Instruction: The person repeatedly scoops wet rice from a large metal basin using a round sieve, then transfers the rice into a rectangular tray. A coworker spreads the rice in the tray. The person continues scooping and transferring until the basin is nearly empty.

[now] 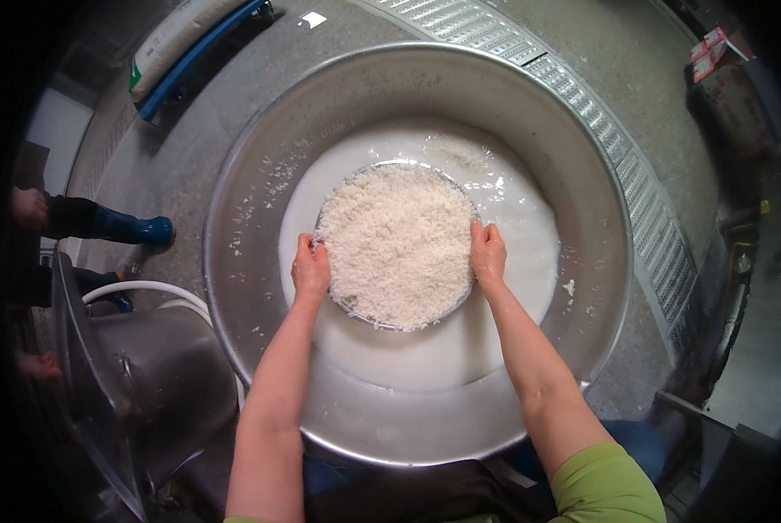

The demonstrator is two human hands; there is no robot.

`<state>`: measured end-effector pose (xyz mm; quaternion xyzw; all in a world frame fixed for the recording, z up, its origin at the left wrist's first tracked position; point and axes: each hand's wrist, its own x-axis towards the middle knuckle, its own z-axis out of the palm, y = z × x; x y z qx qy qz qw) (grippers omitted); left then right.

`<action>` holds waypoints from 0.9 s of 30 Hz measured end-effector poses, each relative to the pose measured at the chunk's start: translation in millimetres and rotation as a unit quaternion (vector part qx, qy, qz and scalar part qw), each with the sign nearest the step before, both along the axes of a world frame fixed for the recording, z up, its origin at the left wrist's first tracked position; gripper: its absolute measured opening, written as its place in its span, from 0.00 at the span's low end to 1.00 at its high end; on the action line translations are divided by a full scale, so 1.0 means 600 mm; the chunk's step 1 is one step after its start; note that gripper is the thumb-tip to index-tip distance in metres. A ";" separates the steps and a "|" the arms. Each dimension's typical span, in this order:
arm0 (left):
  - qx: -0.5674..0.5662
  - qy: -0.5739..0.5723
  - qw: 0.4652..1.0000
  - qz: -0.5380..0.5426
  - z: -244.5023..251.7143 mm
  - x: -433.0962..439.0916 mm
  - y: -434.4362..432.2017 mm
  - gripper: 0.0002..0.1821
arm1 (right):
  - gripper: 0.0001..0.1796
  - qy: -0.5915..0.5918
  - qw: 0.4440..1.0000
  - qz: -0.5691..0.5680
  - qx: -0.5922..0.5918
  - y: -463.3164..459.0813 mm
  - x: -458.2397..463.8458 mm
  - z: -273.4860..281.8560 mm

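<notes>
A round metal container, perhaps a sieve or basin, is heaped with wet white rice (397, 245). My left hand (311, 265) grips its left rim, and my right hand (488, 253) grips the right rim. Only a thin line of the metal rim (377, 325) shows around the rice. It is held inside a large round stainless steel tub (416, 435), over or partly in cloudy white liquid (527, 248). Some grains lie in the liquid near the far side, and others cling to the tub's inner wall. The container's underside is hidden.
A perforated metal floor drain cover (651, 229) curves past the tub's right side. At left are a metal vessel (168, 366), a white hose (148, 285) and a co-worker in blue boots (135, 227). A sack (174, 46) lies on a blue cart (197, 59) at upper left.
</notes>
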<state>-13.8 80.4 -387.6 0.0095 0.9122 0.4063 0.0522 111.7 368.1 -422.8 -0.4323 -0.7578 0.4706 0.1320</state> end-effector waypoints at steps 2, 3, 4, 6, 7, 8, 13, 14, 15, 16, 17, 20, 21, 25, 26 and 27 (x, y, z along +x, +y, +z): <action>-0.052 0.008 0.998 0.018 0.003 0.026 -0.003 0.09 | 0.24 0.006 0.999 0.026 0.036 0.003 0.016 0.023; -0.040 -0.059 0.997 0.022 0.010 0.042 -0.009 0.09 | 0.24 -0.020 0.999 0.025 0.020 0.006 0.025 0.039; -0.023 -0.108 0.993 0.031 0.023 0.069 -0.019 0.10 | 0.24 -0.033 0.999 0.032 0.006 0.009 0.040 0.058; -0.001 -0.204 0.977 0.054 0.067 0.138 -0.040 0.10 | 0.23 -0.101 0.993 0.059 -0.030 0.014 0.070 0.106; 0.007 -0.247 0.967 0.063 0.096 0.175 -0.048 0.09 | 0.23 -0.111 0.989 0.088 -0.031 0.015 0.091 0.135; 0.019 -0.318 0.944 0.082 0.125 0.201 -0.051 0.09 | 0.22 -0.134 0.984 0.110 -0.040 0.019 0.109 0.167; 0.214 -0.381 0.875 0.209 0.331 0.347 -0.045 0.06 | 0.21 -0.208 0.962 0.167 -0.058 0.036 0.172 0.339; 0.194 -0.370 0.883 0.215 0.374 0.366 -0.040 0.07 | 0.21 -0.192 0.964 0.166 -0.077 0.039 0.179 0.378; 0.186 -0.360 0.886 0.224 0.414 0.381 -0.036 0.07 | 0.21 -0.180 0.965 0.171 -0.079 0.040 0.185 0.417; 0.191 -0.349 0.886 0.237 0.454 0.393 -0.029 0.07 | 0.21 -0.164 0.967 0.178 -0.079 0.047 0.187 0.458; 0.185 -0.349 0.887 0.238 0.492 0.406 -0.022 0.07 | 0.21 -0.146 0.969 0.185 -0.076 0.055 0.187 0.500; 0.213 -0.295 0.900 0.239 0.584 0.424 0.005 0.05 | 0.21 -0.081 0.976 0.199 -0.029 0.071 0.182 0.620; 0.228 -0.273 0.905 0.234 0.610 0.422 0.016 0.06 | 0.21 -0.069 0.977 0.194 -0.048 0.081 0.178 0.660; 0.129 -0.154 0.957 0.207 0.714 0.429 0.042 0.08 | 0.17 0.033 0.970 0.241 -0.027 0.093 0.144 0.761; 0.140 -0.162 0.949 0.230 0.730 0.421 0.044 0.07 | 0.16 0.037 0.968 0.241 -0.053 0.100 0.138 0.775; 0.182 -0.110 0.949 0.233 0.749 0.421 0.051 0.08 | 0.16 0.066 0.965 0.243 -0.074 0.105 0.131 0.783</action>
